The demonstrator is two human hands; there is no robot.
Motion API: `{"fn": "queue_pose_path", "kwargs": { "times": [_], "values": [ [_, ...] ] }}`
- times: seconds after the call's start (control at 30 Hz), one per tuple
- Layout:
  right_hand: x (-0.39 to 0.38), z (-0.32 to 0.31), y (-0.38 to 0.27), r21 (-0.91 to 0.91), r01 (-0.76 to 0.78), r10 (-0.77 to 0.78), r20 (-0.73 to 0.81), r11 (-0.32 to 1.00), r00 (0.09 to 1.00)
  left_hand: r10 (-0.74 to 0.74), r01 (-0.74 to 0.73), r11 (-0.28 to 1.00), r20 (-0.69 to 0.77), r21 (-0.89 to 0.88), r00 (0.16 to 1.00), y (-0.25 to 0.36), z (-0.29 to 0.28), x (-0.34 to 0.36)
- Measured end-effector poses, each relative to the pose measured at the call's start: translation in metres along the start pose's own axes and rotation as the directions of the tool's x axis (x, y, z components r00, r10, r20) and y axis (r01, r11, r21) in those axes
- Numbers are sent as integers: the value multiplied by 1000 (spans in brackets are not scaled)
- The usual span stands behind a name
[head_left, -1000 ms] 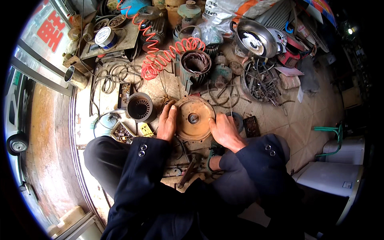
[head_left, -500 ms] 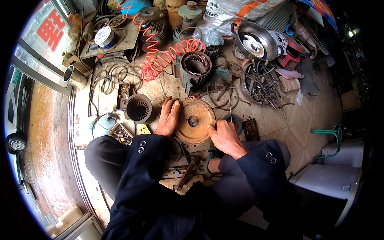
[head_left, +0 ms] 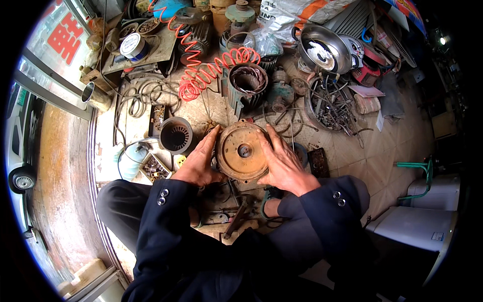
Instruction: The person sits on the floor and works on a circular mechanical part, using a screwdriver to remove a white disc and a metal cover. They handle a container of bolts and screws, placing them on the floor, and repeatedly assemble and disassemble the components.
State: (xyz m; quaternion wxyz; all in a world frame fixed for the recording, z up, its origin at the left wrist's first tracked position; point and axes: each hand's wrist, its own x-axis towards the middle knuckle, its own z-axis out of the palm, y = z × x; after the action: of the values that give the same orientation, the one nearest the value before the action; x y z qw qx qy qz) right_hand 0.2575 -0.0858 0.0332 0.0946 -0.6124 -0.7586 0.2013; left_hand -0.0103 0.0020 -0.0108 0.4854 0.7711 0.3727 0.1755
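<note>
A round, rusty-brown metal motor end cover (head_left: 232, 157) with a raised rim and a small hole at its centre lies in front of me. My left hand (head_left: 201, 163) holds its left edge, thumb low and fingers reaching up along the rim. On the opposite side my right hand (head_left: 288, 165) grips it, thumb at the lower right and fingers spread over the upper right rim. What lies under the cover is hidden. Left of my left hand sits a dark hollow motor stator (head_left: 189, 138). A thin rod (head_left: 292, 126) shows just beyond my right hand.
Farther off stand a green motor housing (head_left: 244, 98) with exposed windings and a coiled red air hose (head_left: 201, 83). A basin of metal scraps (head_left: 329, 103) and a steel pan (head_left: 339, 48) are at the right. A hammer-like tool (head_left: 236, 217) lies between my feet.
My left hand has slid down from the cover's upper left to its left side. My right hand has shifted from a closed grip at the right rim to spread fingers over it.
</note>
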Motion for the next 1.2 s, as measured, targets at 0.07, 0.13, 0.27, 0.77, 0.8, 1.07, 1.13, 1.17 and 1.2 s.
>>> {"fn": "queue_pose_path", "kwargs": {
  "times": [0.07,0.13,0.27,0.77,0.8,1.07,1.13,1.17,1.2],
  "values": [
    [5,1,1,-18,-1,1,11,1000,1000,-36,31,989,29,145,999,6,-6,4],
    [7,4,2,-5,-3,3,1,1000,1000,-28,19,970,34,241,999,6,-9,6],
    [9,8,0,52,-5,7,-37,999,999,46,-54,941,33,335,998,-1,-14,7],
    [8,5,8,14,-4,4,17,1000,1000,110,-139,905,95,403,989,-1,-20,17],
    [8,5,12,14,15,-15,20,1000,1000,123,-148,904,88,400,989,0,-20,16],
    [10,10,11,-107,12,-14,-22,994,1000,37,-60,912,64,406,997,7,-14,15],
    [9,9,11,-105,10,-13,-26,994,1000,59,-81,909,65,408,996,3,-13,15],
    [10,9,10,-103,10,-13,-27,995,1000,68,-84,915,55,393,996,1,-13,14],
    [11,8,10,-100,11,-14,-29,995,999,76,-87,921,43,379,996,0,-13,15]
  ]
}}
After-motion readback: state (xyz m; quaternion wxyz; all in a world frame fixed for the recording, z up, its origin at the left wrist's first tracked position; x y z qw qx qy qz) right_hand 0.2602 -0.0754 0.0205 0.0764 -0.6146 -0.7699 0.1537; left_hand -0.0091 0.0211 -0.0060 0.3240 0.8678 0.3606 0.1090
